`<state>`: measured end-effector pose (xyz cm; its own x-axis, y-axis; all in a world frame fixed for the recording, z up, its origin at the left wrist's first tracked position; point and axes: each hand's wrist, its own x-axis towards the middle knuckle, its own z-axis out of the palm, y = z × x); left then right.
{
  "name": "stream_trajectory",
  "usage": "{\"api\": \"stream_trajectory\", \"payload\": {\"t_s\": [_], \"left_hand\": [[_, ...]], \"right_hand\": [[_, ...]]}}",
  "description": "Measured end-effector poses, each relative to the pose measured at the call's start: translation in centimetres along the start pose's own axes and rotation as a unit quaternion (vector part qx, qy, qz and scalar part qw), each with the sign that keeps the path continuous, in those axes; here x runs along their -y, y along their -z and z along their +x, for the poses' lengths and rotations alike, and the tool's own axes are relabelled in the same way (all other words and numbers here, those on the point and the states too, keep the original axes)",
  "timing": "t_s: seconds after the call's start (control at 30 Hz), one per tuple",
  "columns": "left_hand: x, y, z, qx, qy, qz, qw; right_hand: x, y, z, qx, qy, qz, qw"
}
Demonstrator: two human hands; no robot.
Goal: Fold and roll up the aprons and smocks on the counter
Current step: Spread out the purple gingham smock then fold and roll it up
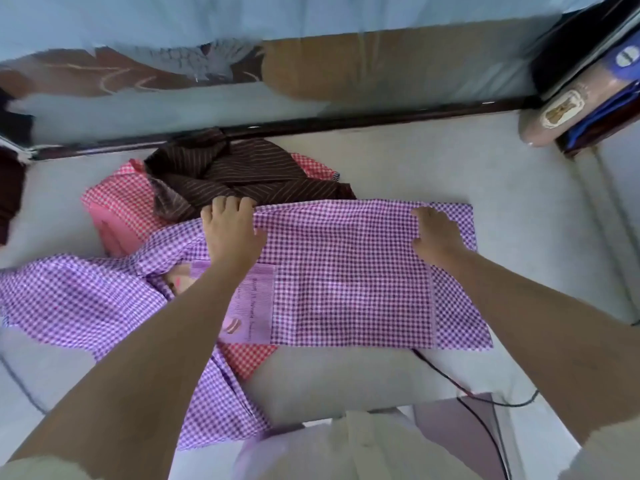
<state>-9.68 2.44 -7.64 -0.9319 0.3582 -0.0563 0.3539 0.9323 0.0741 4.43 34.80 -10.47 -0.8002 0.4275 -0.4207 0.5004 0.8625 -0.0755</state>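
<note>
– While both hands are on the cloth, where does the purple smock (346, 271) lie?

– Flat on the white counter (433, 161), directly in front of me. One panel is folded into a rectangle at centre and right. The remainder spreads loosely to my left and trails toward the near edge.

– State of the left hand (232, 233)?

– Grasping. Its fingers (225, 204) curl over the far edge of the folded panel at its left end, with the thumb spread on top of the cloth.

– And the right hand (438, 237)?

– Grasping as well. It holds the same far edge near the right corner, fingers bent down onto the fabric and thumb pointing inward. The hands are well apart, and the edge runs fairly straight between them.

– Any markings on the panel?

– A lilac label (256, 306) sits on its left part, partly under my left forearm. The print on it is too blurred to read.

– What else is on the counter?

– A red checked garment (121, 199) lies under and behind the smock. A brown striped garment (235, 174) is bunched on top of it, just beyond my left fingers. A black cable (450, 379) runs off the near right edge.
</note>
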Motion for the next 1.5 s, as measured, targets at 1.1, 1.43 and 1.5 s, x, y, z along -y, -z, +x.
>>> {"api": "stream_trajectory", "payload": {"t_s": [1.1,1.43,1.5], "left_hand": [[-9.6,-1.5,4.1,0.054,0.0,0.03,0.998],[-21.8,-3.7,4.3,0.072,-0.252,-0.061,0.963],[-23.6,-4.3,4.5,0.097,-0.274,-0.036,0.956]], "right_hand": [[-11.1,1.1,2.2,-0.066,-0.167,0.347,0.92],[-11.1,-3.3,-2.6,-0.049,-0.265,0.403,0.875],[-10.8,-3.2,-1.8,-0.064,-0.255,0.416,0.871]]}}
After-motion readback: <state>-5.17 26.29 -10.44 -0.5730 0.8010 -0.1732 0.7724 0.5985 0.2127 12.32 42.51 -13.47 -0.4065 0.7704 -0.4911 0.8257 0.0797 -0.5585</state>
